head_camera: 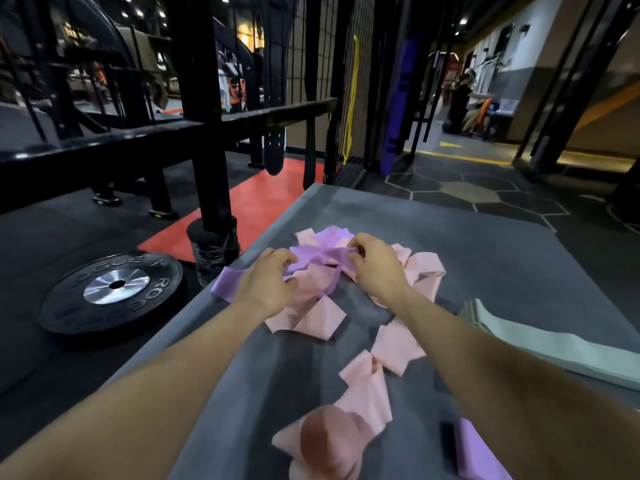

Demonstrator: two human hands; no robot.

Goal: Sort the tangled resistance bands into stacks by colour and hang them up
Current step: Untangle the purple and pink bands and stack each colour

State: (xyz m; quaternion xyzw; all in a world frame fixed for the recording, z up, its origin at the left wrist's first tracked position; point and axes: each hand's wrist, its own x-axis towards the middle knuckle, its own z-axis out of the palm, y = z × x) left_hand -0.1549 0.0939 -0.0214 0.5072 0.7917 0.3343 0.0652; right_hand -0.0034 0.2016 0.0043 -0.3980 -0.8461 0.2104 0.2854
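A grey mat (485,258) is spread across the tabletop, and on it the tangled bands are heaped. To the left, on the dark gym floor, a black weight plate (110,292) lies flat beside the foot of a black rack (204,133). At the right edge of the mat a stack of pale green bands (540,341) is laid flat, well apart from the tangle. The pink bands (311,317) are strewn in loose folds from the heap at the middle down toward the near edge. A purple band (311,258) is draped over the top of the pink heap — one end trails off to the left edge of the mat. Another purple piece (474,448) lies at the near right. The purple band is pinched by the left hand (266,282), fingers curled into it, and its far fold is gripped between the thumb and fingers of the right hand (374,265).
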